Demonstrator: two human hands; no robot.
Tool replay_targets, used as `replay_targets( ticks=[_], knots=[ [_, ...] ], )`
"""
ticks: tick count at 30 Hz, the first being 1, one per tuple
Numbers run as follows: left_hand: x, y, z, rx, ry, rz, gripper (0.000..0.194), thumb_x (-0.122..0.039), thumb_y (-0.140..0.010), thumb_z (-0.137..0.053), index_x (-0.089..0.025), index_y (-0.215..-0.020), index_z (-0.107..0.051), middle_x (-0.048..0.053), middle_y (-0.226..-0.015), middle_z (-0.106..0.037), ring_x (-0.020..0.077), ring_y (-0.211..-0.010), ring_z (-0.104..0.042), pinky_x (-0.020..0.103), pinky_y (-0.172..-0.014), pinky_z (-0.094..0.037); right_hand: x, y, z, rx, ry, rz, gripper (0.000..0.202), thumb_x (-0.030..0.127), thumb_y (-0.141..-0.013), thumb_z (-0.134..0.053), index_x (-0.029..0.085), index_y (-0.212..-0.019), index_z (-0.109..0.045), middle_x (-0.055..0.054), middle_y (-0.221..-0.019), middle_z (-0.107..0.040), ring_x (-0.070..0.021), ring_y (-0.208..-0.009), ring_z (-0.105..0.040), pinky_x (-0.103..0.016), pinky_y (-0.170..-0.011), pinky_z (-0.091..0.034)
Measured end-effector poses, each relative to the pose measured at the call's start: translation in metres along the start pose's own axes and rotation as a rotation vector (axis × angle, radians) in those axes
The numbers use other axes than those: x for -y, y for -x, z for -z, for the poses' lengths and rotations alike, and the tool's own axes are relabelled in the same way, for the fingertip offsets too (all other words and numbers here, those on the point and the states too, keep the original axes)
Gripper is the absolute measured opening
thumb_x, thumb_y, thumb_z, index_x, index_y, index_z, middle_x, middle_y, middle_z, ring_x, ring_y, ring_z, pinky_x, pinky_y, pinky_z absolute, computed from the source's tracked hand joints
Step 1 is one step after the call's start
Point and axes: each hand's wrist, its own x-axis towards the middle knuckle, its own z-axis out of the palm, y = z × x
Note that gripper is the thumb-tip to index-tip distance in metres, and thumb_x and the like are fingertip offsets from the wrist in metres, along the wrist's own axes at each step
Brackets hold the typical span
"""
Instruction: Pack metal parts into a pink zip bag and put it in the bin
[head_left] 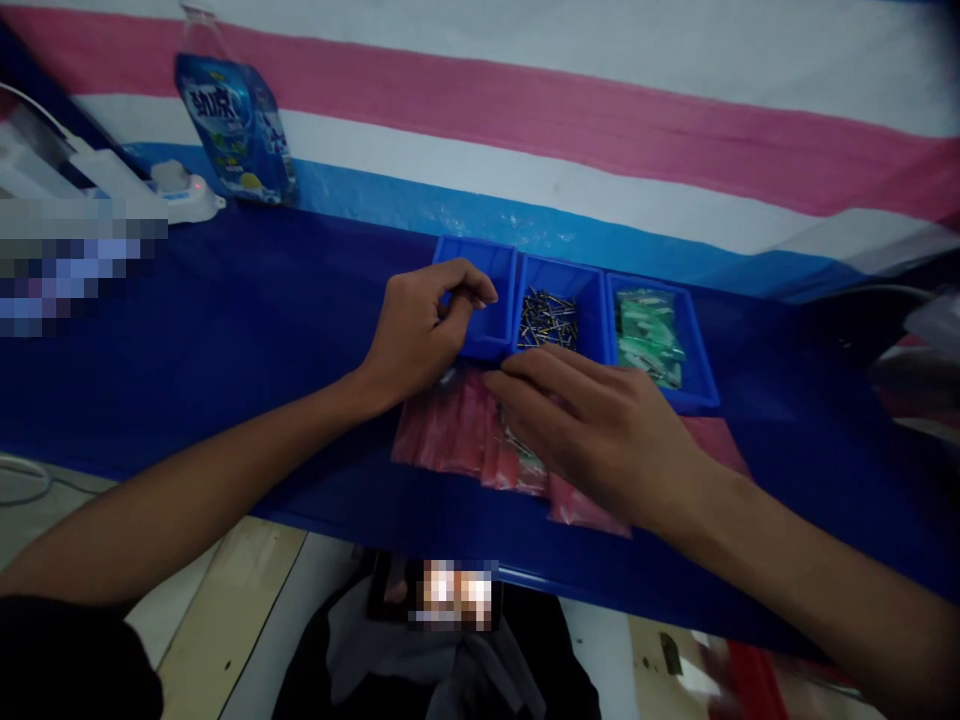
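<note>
My left hand (421, 322) is over the front left of the left blue bin (495, 343). Its fingers curl down toward the thumb in a pinch; anything between them is too small to make out. My right hand (600, 425) reaches over pink plastic bags (457, 430) spread in an overlapping row before the bins. Its fingers are bent together, with the tips hidden from view. Small metal screws or pins (547, 318) lie loose in the middle blue bin (592, 290). Green-printed clear packets (649, 335) fill much of the right blue bin (701, 360).
A blue detergent pouch (236, 130) stands by the striped wall sheet (525, 90) at back left. Beside it lies a white power strip (191, 200) with plugs. The blue table's front edge (525, 578) passes above my lap, where a lit phone (397, 590) rests.
</note>
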Motion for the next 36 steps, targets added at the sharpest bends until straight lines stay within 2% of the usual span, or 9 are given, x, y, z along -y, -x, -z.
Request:
replay_targets(
  ticks=[4, 9, 18, 20, 22, 24, 26, 31, 36],
  knots=[
    [0.001, 0.002, 0.001, 0.061, -0.220, -0.179, 0.024, -0.011, -0.094, -0.052, -0.022, -0.102, -0.072, 0.000, -0.101, -0.077, 0.0128, -0.088, -0.071, 0.028, -0.078, -0.058, -0.015, 0.036, -0.004, -0.075, -0.241, -0.026, 0.016, 0.014, -0.099, -0.062, 0.011, -0.113, -0.070, -0.010, -0.105, -0.074, -0.0172, -0.094, -0.071, -0.029, -0.078, -0.058],
    [0.005, 0.006, -0.001, 0.205, -0.433, -0.435, 0.024, -0.021, -0.101, -0.052, -0.016, -0.117, -0.069, 0.007, -0.126, -0.074, 0.0206, -0.124, -0.067, 0.038, -0.107, -0.058, -0.018, 0.060, -0.021, -0.243, -0.450, -0.235, 0.025, 0.010, -0.094, -0.069, 0.019, -0.117, -0.070, -0.006, -0.105, -0.076, -0.0160, -0.096, -0.072, -0.030, -0.083, -0.060],
    [0.006, 0.009, -0.001, 0.321, -0.595, -0.655, 0.025, -0.025, -0.101, -0.058, -0.018, -0.122, -0.070, 0.006, -0.136, -0.070, 0.0246, -0.128, -0.067, 0.039, -0.098, -0.065, -0.015, 0.061, -0.012, -0.225, -1.013, -0.696, 0.003, 0.019, -0.088, -0.078, 0.020, -0.090, -0.075, -0.001, -0.085, -0.077, -0.0093, -0.059, -0.065, -0.022, -0.053, -0.052],
    [0.006, 0.008, 0.000, 0.319, -0.604, -0.669, 0.024, -0.025, -0.101, -0.059, -0.018, -0.122, -0.070, 0.006, -0.135, -0.071, 0.0240, -0.127, -0.068, 0.038, -0.098, -0.065, -0.014, 0.060, -0.012, -0.236, -1.128, -0.769, 0.009, 0.021, -0.091, -0.075, 0.021, -0.100, -0.077, -0.002, -0.087, -0.079, -0.0103, -0.059, -0.068, -0.023, -0.054, -0.057],
    [0.006, 0.008, 0.001, 0.320, -0.621, -0.678, 0.024, -0.025, -0.102, -0.058, -0.018, -0.122, -0.070, 0.006, -0.135, -0.071, 0.0235, -0.126, -0.069, 0.037, -0.098, -0.065, -0.013, 0.059, -0.011, -0.294, -1.187, -0.798, 0.029, 0.020, -0.098, -0.067, 0.024, -0.126, -0.072, -0.006, -0.115, -0.080, -0.0168, -0.087, -0.079, -0.031, -0.077, -0.067],
    [0.006, 0.008, 0.001, 0.315, -0.636, -0.694, 0.025, -0.026, -0.102, -0.057, -0.019, -0.122, -0.071, 0.005, -0.135, -0.071, 0.0235, -0.125, -0.069, 0.037, -0.097, -0.065, -0.013, 0.059, -0.009, -0.338, -1.192, -0.735, 0.048, 0.014, -0.101, -0.058, 0.028, -0.147, -0.057, -0.008, -0.151, -0.061, -0.0235, -0.129, -0.068, -0.046, -0.107, -0.061],
    [0.006, 0.008, 0.001, 0.313, -0.653, -0.715, 0.025, -0.026, -0.102, -0.057, -0.018, -0.122, -0.071, 0.005, -0.134, -0.071, 0.0244, -0.125, -0.069, 0.038, -0.097, -0.066, -0.015, 0.060, -0.008, -0.348, -1.060, -0.654, 0.054, 0.010, -0.100, -0.057, 0.029, -0.150, -0.054, -0.007, -0.160, -0.052, -0.0249, -0.143, -0.056, -0.049, -0.115, -0.055],
    [0.005, 0.008, 0.002, 0.335, -0.682, -0.689, 0.026, -0.026, -0.102, -0.056, -0.019, -0.124, -0.070, 0.004, -0.137, -0.070, 0.0238, -0.128, -0.068, 0.038, -0.097, -0.066, -0.022, 0.068, -0.018, -0.105, -0.340, -0.224, 0.031, 0.009, -0.097, -0.061, 0.015, -0.126, -0.072, -0.012, -0.132, -0.073, -0.0244, -0.119, -0.072, -0.043, -0.100, -0.063],
    [0.005, 0.008, 0.002, 0.337, -0.670, -0.692, 0.026, -0.026, -0.102, -0.057, -0.019, -0.123, -0.070, 0.005, -0.137, -0.070, 0.0251, -0.128, -0.067, 0.039, -0.097, -0.066, -0.021, 0.071, -0.031, 0.117, -0.201, -0.013, 0.037, 0.006, -0.098, -0.056, 0.006, -0.134, -0.066, -0.014, -0.130, -0.073, -0.0276, -0.120, -0.069, -0.044, -0.102, -0.062]
  ],
)
